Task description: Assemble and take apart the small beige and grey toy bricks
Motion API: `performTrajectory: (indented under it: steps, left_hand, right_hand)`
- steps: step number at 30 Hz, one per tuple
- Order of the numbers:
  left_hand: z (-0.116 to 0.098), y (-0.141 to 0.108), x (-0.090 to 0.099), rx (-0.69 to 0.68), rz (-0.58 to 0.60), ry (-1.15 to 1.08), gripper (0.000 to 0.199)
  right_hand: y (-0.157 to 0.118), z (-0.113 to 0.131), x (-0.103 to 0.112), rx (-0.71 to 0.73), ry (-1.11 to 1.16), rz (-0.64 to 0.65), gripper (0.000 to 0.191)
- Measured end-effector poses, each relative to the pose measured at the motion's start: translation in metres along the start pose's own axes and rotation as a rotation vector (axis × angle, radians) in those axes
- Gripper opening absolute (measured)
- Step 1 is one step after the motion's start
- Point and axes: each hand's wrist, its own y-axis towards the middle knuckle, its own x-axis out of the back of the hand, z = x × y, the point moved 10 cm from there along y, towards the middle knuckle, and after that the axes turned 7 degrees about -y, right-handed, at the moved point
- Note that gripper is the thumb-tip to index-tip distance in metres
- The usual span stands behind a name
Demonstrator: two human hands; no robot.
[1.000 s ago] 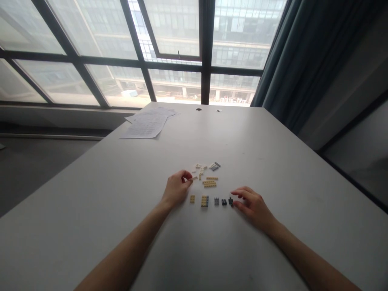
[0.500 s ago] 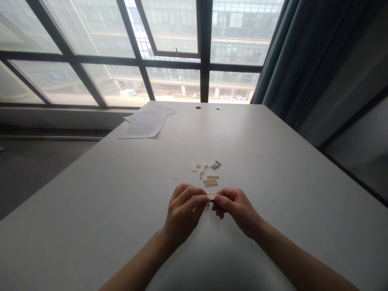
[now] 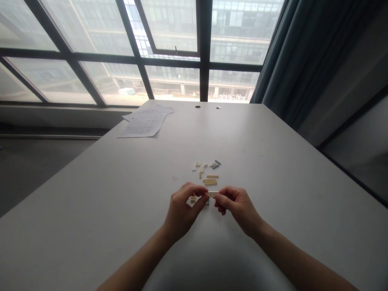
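A small white brick piece (image 3: 213, 194) is pinched between both hands just above the table. My left hand (image 3: 184, 208) grips its left end with thumb and fingertips, and my right hand (image 3: 238, 206) holds the right end. Behind the left fingers, a tan piece (image 3: 193, 199) shows through the gap, and a grey piece (image 3: 207, 203) lies partly hidden below the thumb. Long tan pieces (image 3: 210, 182) rest just beyond the hands.
Farther out lie several small white pieces (image 3: 201, 169) and grey pieces (image 3: 215, 165). Printed papers (image 3: 142, 123) sit at the far left of the white table (image 3: 91, 194). Two holes show near the far edge, before the windows. A dark curtain (image 3: 281, 60) hangs at right.
The left fingers have spread from the thumb, uncovering the tan piece behind them. The white piece has tilted slightly and more of it shows between the hands.
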Motion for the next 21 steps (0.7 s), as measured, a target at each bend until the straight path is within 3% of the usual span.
performTrajectory:
  steps: [7, 12, 18, 21]
  left_hand:
    - [-0.015, -0.005, 0.002, -0.193, -0.035, -0.019, 0.012]
    - [-0.017, -0.006, 0.0, -0.207, 0.001, -0.045, 0.017]
    - [-0.013, -0.002, 0.004, -0.11, -0.034, -0.034, 0.012]
    - [-0.021, -0.004, 0.005, -0.206, -0.062, -0.032, 0.015]
  right_hand:
    - [0.0, -0.014, -0.005, -0.085, 0.094, 0.041, 0.024]
    - [0.0, -0.007, -0.001, -0.044, 0.072, 0.004, 0.019]
    - [-0.004, 0.01, 0.006, 0.15, -0.155, -0.082, 0.015]
    - [-0.009, 0.021, 0.007, 0.265, -0.32, -0.133, 0.01]
